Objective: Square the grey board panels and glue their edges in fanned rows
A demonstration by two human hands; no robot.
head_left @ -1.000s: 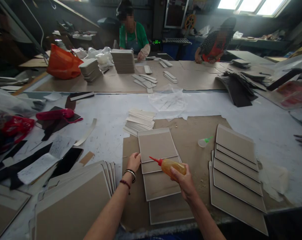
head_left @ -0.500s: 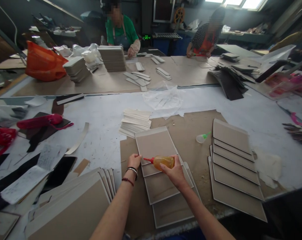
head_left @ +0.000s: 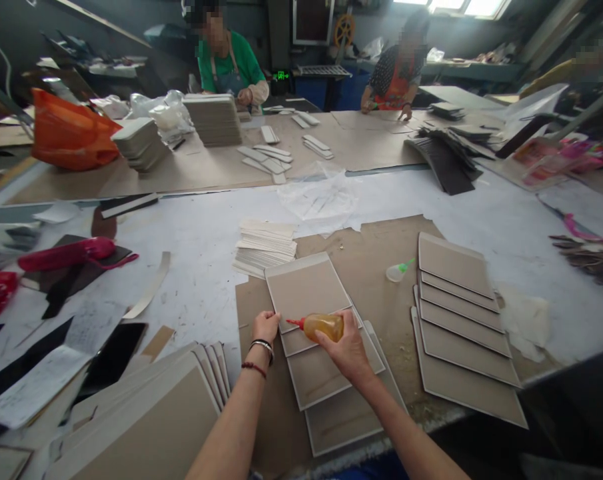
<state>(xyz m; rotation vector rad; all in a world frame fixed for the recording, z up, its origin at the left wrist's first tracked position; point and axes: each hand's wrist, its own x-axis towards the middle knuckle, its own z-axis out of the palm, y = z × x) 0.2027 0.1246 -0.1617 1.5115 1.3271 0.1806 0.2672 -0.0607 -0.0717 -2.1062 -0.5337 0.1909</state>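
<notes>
My right hand is closed around a small amber glue bottle with a red nozzle, held level with the tip pointing left. The tip sits at the lower left edge of the top grey board in a stepped row of overlapping boards. My left hand has its fingers curled and pressed on the left edge of that same board, just beside the nozzle. The boards lie on a brown cardboard sheet.
More grey boards are fanned at the right and lower left. A stack of white cards and a small green-tipped bottle lie nearby. Two people work at the far table; black strips and a phone lie left.
My right hand has lowered the glue bottle and turned it level, bringing the nozzle down to the top board's lower left edge. My left hand stays on the board's edge.
</notes>
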